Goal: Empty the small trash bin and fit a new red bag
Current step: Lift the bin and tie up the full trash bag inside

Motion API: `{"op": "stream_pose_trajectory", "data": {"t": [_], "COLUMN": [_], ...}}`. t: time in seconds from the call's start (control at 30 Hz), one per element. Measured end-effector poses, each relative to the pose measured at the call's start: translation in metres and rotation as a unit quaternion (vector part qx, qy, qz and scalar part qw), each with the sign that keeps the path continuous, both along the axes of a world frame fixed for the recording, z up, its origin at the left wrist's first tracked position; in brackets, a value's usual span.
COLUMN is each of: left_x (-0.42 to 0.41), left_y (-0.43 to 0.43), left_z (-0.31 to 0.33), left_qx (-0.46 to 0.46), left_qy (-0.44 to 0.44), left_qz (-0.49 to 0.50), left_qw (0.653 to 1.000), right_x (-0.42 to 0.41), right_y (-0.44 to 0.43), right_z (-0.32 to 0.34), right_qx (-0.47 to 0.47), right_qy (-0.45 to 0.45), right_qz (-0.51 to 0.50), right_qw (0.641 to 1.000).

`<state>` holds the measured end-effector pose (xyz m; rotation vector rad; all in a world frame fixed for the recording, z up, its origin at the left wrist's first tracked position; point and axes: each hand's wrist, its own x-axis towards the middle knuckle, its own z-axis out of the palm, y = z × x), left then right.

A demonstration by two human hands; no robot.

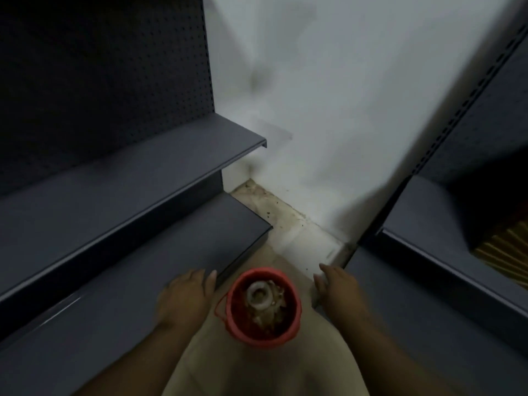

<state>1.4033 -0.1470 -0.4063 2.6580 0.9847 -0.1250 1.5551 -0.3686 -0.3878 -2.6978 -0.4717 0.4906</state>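
The small trash bin (264, 305) (red-lined, with a pale ring and crumpled scraps inside) stands on the floor (288, 232) between the left hand (185, 295) and right hand (338, 290), both spread wide, holding nothing.

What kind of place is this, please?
Probably a shop or stockroom corner: dark metal shelves with a pegboard back, a white wall, and a red bin on the floor.
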Motion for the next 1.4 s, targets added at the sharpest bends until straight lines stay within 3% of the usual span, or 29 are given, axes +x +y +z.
{"op": "stream_pose_trajectory", "data": {"t": [0.2,0.33,0.6,0.83,1.0,1.27,1.4], "left_x": [0.023,0.038,0.058,0.065,0.063,0.067,0.067], "left_y": [0.016,0.021,0.041,0.049,0.034,0.038,0.041], "left_z": [-0.136,-0.223,-0.345,-0.382,-0.388,-0.393,-0.386], "left_qx": [0.053,0.033,-0.074,-0.189,-0.347,-0.377,-0.36], "left_qy": [-0.07,-0.096,-0.117,-0.123,-0.187,-0.243,-0.254], "left_qz": [-0.021,-0.011,0.085,0.189,0.208,0.22,0.229], "left_qw": [0.996,0.995,0.987,0.956,0.895,0.866,0.868], "right_x": [0.027,0.044,0.071,0.074,0.069,0.078,0.082], "right_y": [-0.002,-0.003,0.004,0.007,0.006,0.0,0.006], "right_z": [-0.146,-0.235,-0.361,-0.412,-0.417,-0.405,-0.391], "right_qx": [0.047,0.1,0.258,0.328,0.389,0.496,0.495], "right_qy": [0.041,0.084,0.22,0.338,0.364,0.301,0.278], "right_qz": [-0.072,-0.152,-0.315,-0.339,-0.342,-0.366,-0.344], "right_qw": [0.995,0.98,0.886,0.814,0.774,0.728,0.748]}}
